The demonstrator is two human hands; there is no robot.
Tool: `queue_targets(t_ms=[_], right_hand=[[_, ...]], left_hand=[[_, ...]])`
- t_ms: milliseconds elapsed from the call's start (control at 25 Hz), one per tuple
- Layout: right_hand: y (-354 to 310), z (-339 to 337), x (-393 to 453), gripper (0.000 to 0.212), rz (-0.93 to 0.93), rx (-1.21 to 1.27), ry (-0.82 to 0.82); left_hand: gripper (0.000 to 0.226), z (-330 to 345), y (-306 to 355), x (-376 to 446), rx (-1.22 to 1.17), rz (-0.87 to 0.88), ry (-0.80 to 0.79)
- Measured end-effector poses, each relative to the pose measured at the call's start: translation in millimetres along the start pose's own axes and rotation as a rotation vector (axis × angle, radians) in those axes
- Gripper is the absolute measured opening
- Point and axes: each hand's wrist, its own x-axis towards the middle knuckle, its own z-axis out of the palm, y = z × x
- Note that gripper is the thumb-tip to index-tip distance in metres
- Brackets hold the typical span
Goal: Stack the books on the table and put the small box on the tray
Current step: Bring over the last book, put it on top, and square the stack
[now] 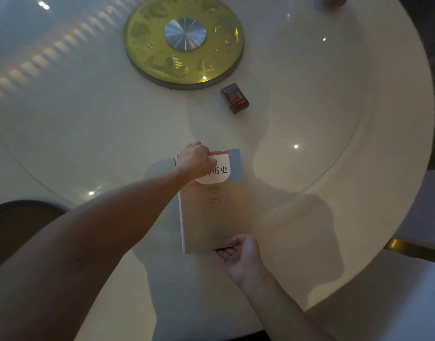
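Both hands clamped the book point(212, 205): left hand point(195, 159) at its far edge, right hand point(238, 254) at its near edge; it felt stiff, light, slippery on the desk point(334, 119).

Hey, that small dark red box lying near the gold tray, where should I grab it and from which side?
Pinch the small dark red box across its two long sides, coming from above. It lies flat on the white table, angled, clear of the gold tray, so both long edges look open. The right hand is probably nearer.

Box point(234, 98) between tray point(147, 62) and book point(214, 212)
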Motion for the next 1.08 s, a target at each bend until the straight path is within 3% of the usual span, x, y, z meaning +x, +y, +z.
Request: queue_targets(t_ms=[120, 200, 240, 320, 400, 480, 560, 640, 840, 1080], right_hand=[[0, 0, -4, 0.014, 0.000, -0.028, -0.026], [-2, -1, -12, 0.018, -0.013, -0.172, -0.016], [-5, -2, -12, 0.013, -0.069, -0.309, 0.041], [-18, -6, -9, 0.002, -0.257, -0.547, 0.308], [-44, 0, -1, 0.019, -0.551, -0.645, 0.555], [-72, 18, 7, 0.016, -0.819, -0.804, 0.433], [-90, 37, 18, 0.015, -0.869, -1.123, 0.306], [-103, 52, 26, 0.027, -0.831, -1.294, 0.294], [-103, 69, 25, 0.049, -0.703, -1.321, 0.209], [-110, 71, 18, 0.038, -0.724, -1.248, 0.145]], left_hand=[[0.042, 3, -1, -3, 0.027, 0.032, -0.004], [0.047, -4, -4, -4, -0.037, 0.032, -0.020], [0.052, -7, -6, -7, -0.114, 0.008, 0.008], [0.058, -7, -14, -23, -0.283, -0.108, 0.192], [0.058, 4, -25, -45, -0.476, -0.344, 0.330], [0.048, 20, -34, -69, -0.725, -0.523, 0.270], [0.034, 31, -34, -93, -0.900, -0.551, 0.164], [0.030, 37, -33, -108, -0.948, -0.572, 0.130], [0.021, 33, -28, -117, -0.993, -0.638, 0.101], [0.021, 27, -25, -116, -1.058, -0.636, 0.105]])
